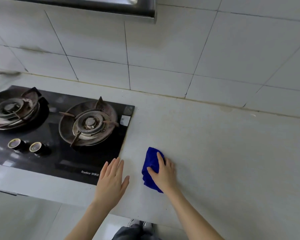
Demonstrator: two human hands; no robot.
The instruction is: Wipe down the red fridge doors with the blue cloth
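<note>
Right hand (164,172) is down on the cloth (151,168), fingers curled over its top and the thumb hooked round the near left side, gripping the bunched blue fabric against the desk (215,144). That cloth sits crumpled near the front edge of the desk, just right of the hob (59,135), part of it poking out below the wrist. Left hand (112,179) comes in alongside, close to the cloth but apart from it, palm down, flat and spread with fingers straight and together, thumb out to the side, holding nothing; its fingertips reach over the hob's near right corner. Whether it touches the surface, I cannot tell.

Out from there, the black glass hob carries two burners: one (89,122) near its right end, the other (12,111) at the far left. Two knobs (25,147) stand side by side toward the front left. Behind the desk rises a pale tiled wall (163,58), and a steel hood (111,6) juts in along the top. Below, between the forearms, dark trousers and shoes (140,224) show on the pale floor (33,219).
</note>
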